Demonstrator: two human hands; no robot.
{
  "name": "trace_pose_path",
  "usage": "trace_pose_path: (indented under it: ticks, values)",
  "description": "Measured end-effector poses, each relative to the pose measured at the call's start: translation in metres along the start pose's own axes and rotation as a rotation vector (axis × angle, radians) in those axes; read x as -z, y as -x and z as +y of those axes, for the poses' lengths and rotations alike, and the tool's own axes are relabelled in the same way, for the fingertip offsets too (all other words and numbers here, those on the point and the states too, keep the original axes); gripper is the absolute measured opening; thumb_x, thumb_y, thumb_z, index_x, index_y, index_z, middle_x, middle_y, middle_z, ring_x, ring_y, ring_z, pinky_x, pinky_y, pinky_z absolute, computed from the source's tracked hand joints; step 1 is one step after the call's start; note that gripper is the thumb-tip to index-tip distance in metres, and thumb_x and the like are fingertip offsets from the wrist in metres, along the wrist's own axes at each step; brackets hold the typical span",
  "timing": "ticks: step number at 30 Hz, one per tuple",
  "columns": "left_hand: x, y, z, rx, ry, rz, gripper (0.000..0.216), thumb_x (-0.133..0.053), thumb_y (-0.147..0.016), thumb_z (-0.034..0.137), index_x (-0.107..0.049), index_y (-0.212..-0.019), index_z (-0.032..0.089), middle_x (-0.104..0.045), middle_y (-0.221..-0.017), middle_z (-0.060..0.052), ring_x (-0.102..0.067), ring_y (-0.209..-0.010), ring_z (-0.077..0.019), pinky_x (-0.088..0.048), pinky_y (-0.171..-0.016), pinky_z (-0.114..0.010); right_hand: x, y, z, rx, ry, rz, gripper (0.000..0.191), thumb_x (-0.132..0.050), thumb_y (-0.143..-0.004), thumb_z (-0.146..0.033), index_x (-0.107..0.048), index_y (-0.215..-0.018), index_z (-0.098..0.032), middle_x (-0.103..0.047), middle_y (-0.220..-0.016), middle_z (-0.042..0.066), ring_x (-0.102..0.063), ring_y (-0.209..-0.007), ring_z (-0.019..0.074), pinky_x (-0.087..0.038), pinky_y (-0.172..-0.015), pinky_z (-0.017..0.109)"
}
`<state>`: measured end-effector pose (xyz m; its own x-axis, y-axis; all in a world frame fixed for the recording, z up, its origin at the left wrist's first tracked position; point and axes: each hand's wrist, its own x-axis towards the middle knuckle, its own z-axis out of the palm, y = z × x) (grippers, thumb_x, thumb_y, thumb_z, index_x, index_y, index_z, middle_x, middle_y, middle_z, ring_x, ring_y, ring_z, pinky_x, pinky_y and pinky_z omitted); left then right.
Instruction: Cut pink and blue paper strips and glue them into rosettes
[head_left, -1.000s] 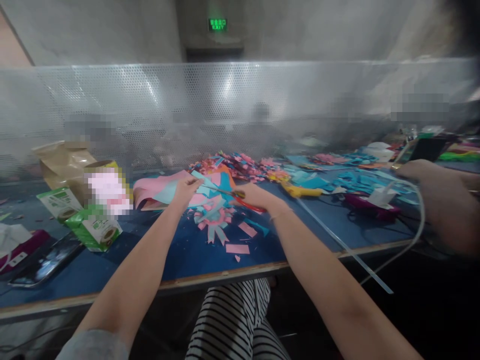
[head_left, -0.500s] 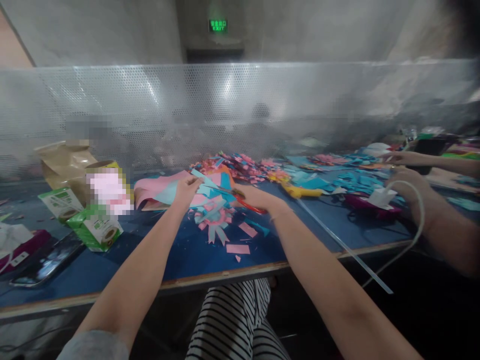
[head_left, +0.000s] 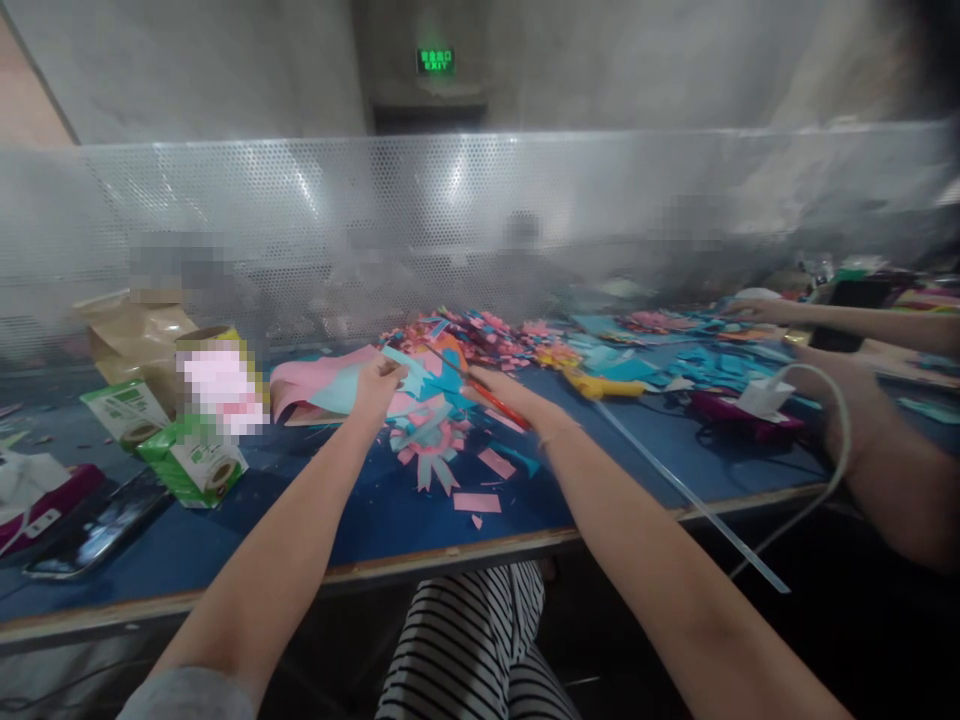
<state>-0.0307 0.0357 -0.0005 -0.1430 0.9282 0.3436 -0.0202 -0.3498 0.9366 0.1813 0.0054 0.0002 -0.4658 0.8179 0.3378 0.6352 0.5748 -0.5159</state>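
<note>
My left hand (head_left: 376, 385) is closed in a pinch on a light blue sheet of paper (head_left: 409, 378) held over the blue table (head_left: 375, 515). My right hand (head_left: 501, 392) is wrapped round the red handles of a pair of scissors (head_left: 491, 397), whose blades point left into the blue paper. Under both hands lies a pile of pink and blue paper scraps (head_left: 435, 445). A pink sheet (head_left: 311, 378) lies just left of my left hand.
Green cartons (head_left: 191, 460), a brown paper bag (head_left: 135, 335) and a phone (head_left: 94, 530) sit at the left. A yellow glue gun (head_left: 604, 384), a white charger with cable (head_left: 765, 397) and another person's arms (head_left: 877, 440) are at the right. A perforated metal screen (head_left: 465, 220) backs the table.
The scissors' blades have swung upward and left into the blue paper. My left hand shifted slightly. The other person's near arm drew back toward the right edge.
</note>
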Motion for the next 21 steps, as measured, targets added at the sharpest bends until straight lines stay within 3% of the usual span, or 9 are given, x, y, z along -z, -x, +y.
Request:
trace_pose_path:
  ticks: [6,12,21]
  values:
    - [-0.012,0.013,0.007,0.074,0.309,-0.056,0.022,-0.066,-0.052,0.017,-0.047,-0.063,0.015,-0.052,-0.060,0.004,-0.054,-0.061,-0.0084,-0.046,-0.069,-0.031,-0.014,-0.011,0.008,0.006,-0.109,0.090,0.029,-0.045,-0.076,-0.045,-0.046,-0.084,-0.017,-0.050,-0.074,0.000,-0.045,-0.066,0.0112,-0.037,-0.063,0.025]
    - [-0.020,0.019,0.003,0.006,0.186,-0.105,0.027,-0.069,-0.048,0.020,-0.044,-0.060,0.016,-0.049,-0.054,0.006,-0.049,-0.050,-0.0063,-0.043,-0.055,-0.023,-0.027,-0.024,0.002,-0.079,-0.501,0.248,0.036,-0.059,-0.060,-0.040,-0.043,-0.083,-0.018,-0.050,-0.071,-0.003,-0.046,-0.062,0.0093,-0.039,-0.061,0.024]
    - [-0.031,0.030,0.002,0.033,0.158,-0.145,0.034,-0.072,-0.046,0.024,-0.052,-0.072,0.015,-0.054,-0.060,0.005,-0.052,-0.056,-0.0080,-0.044,-0.059,-0.024,-0.032,-0.022,-0.012,-0.156,-0.695,0.221,0.031,-0.060,-0.055,-0.027,-0.044,-0.079,-0.018,-0.046,-0.057,-0.006,-0.043,-0.046,0.0064,-0.037,-0.046,0.020]
